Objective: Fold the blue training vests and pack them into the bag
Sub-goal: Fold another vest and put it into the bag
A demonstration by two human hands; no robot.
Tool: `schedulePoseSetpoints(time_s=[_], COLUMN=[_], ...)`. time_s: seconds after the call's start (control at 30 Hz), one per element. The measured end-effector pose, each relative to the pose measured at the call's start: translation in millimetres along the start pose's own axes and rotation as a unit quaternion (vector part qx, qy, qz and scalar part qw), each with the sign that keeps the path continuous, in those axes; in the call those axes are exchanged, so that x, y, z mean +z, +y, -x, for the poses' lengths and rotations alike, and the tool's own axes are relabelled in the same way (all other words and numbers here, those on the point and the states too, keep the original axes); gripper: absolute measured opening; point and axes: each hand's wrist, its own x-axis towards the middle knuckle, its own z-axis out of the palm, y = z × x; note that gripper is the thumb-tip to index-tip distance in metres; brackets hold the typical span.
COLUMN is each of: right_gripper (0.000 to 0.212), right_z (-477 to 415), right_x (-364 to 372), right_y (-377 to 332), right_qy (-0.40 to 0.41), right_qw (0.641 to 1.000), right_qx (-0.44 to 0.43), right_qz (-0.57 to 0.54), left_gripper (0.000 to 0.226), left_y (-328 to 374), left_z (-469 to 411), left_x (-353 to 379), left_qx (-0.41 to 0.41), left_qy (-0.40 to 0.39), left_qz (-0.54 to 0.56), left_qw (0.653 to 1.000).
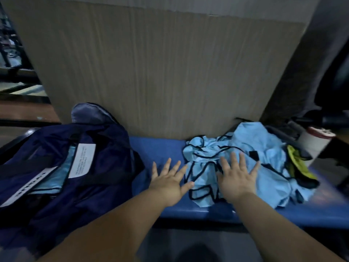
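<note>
Tall sheet of brown corrugated cardboard point(160, 72) stands behind the blue padded bench top point(156, 148); its upper edge is cut off by the frame.

Navy blue fabric holdall bag point(105, 148) lies on the left end of the bench, mouth open. Light blue cloth point(56, 173) shows inside, between two white printed labels point(82, 160). Label text too blurred to read.

Heap of light blue training vests with black trim point(268, 178) lies crumpled on the right half of the bench, well apart from the bag. Number of vests cannot be told.

Right hand point(238, 178): palm down, flat on the near-left part of the heap, fingers straight and spread, gripping nothing.

Left hand point(168, 184): palm down over bare bench between bag and heap, fingers straight and spread, holding nothing. Thumb tip lies at the heap's left edge and possibly touches the trim. Whether the palm rests on the bench cannot be told.

Yellow-green garment with black trim point(296, 161) sits at the heap's right edge, partly tucked under the blue.

White cylindrical container with a red top point(315, 140) stands just beyond the heap, dim and blurred
</note>
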Motion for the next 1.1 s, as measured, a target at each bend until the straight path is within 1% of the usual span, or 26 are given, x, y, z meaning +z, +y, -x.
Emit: schedulePoseSetpoints(time_s=[0.13, 0.2, 0.23, 0.33, 0.4, 0.47, 0.53, 0.6, 0.67, 0.73, 0.83, 0.97, 1.03, 1.1], right_gripper=[0.063, 0.068, 0.071, 0.087, 0.089, 0.078, 0.058, 0.040, 0.029, 0.023, 0.017, 0.011, 0.012, 0.011], right_z=[8, 12, 15, 18, 16, 14, 12, 11, 10, 9, 10, 12, 12, 13], right_x=[7, 15, 18, 22, 19, 15, 12, 13, 14, 12, 6, -7, -15, -21], right_y=[50, 67, 73, 82, 86, 90, 95, 97, 96, 92, 81, 68, 61, 52], right_qy=[-0.026, -0.031, -0.020, 0.060, 0.084, 0.082, 0.096, 0.121, 0.140, 0.146, 0.162, 0.177, 0.174, 0.162], right_qw=[0.997, 0.994, 0.993, 0.988, 0.985, 0.986, 0.986, 0.982, 0.972, 0.958, 0.941, 0.904, 0.882, 0.861], right_qx=[0.071, 0.082, 0.082, 0.089, 0.103, 0.108, 0.095, 0.070, 0.050, 0.045, 0.030, 0.016, 0.017, 0.011], right_qz=[-0.036, -0.062, -0.078, -0.114, -0.114, -0.101, -0.101, -0.129, -0.182, -0.243, -0.295, -0.388, -0.438, -0.482], left_gripper=[0.070, 0.070, 0.071, 0.074, 0.075, 0.076, 0.075, 0.074, 0.072, 0.070, 0.066, 0.064, 0.063, 0.063], left_y=[43, 60, 66, 78, 80, 81, 81, 80, 78, 75, 71, 63, 60, 60], left_z=[-10, -12, -13, -17, -20, -22, -22, -21, -19, -17, -13, -13, -14, -17], left_x=[11, 17, 20, 23, 21, 19, 19, 21, 23, 25, 24, 20, 18, 15], left_qx=[0.045, 0.061, 0.064, 0.056, 0.051, 0.053, 0.055, 0.057, 0.058, 0.057, 0.056, 0.044, 0.032, 0.015], left_qy=[-0.048, -0.073, -0.083, -0.102, -0.108, -0.114, -0.112, -0.106, -0.097, -0.093, -0.091, -0.075, -0.063, -0.019], left_qz=[-0.004, -0.011, -0.011, -0.003, -0.006, -0.009, -0.006, 0.002, 0.014, 0.025, 0.037, 0.070, 0.104, 0.174], left_qw=[0.998, 0.995, 0.994, 0.993, 0.993, 0.992, 0.992, 0.993, 0.994, 0.994, 0.994, 0.994, 0.992, 0.985])
